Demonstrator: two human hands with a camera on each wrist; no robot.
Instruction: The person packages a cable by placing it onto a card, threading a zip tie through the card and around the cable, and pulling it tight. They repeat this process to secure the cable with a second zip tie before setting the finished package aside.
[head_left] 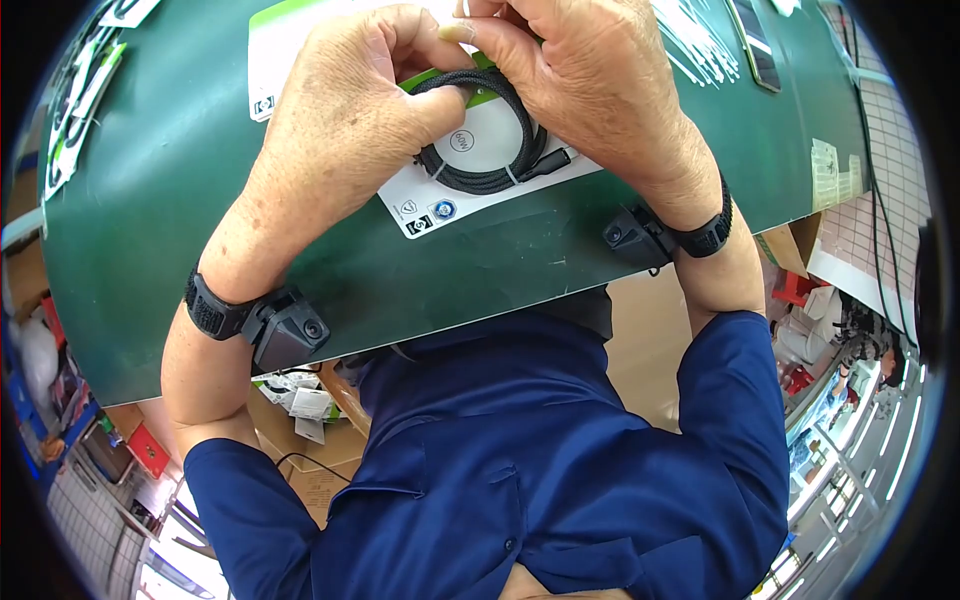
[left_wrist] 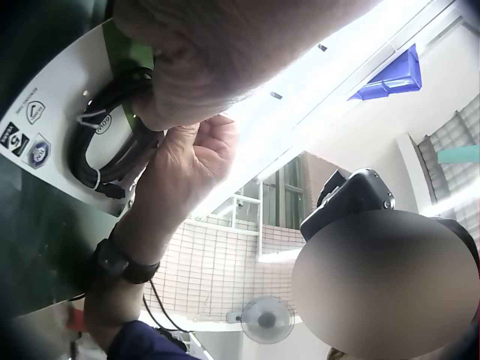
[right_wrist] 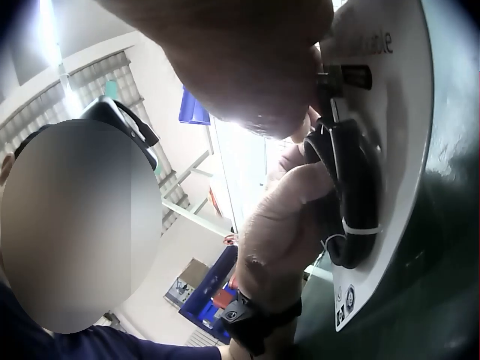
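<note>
A coiled black braided cable (head_left: 522, 110) lies against a white and green packaging card (head_left: 408, 208). Thin white ties (head_left: 513, 174) bind the coil to the card in two places. My left hand (head_left: 345, 105) grips the coil's upper left, its thumb laid across the cable. At the card's top edge, my right hand (head_left: 600, 95) pinches what looks like a thin white tie between thumb and finger; most of it is hidden. The cable's dark connector (head_left: 550, 162) sits under the right palm. The right wrist view shows the coil (right_wrist: 352, 187) side on, standing out from the card.
More white ties (head_left: 695, 40) are spread on the green table (head_left: 150, 240) at the upper right, beside a phone-like dark slab (head_left: 755, 45). Other carded cables (head_left: 85, 115) lie at the far left. Another white card (head_left: 262, 70) is partly under the left hand.
</note>
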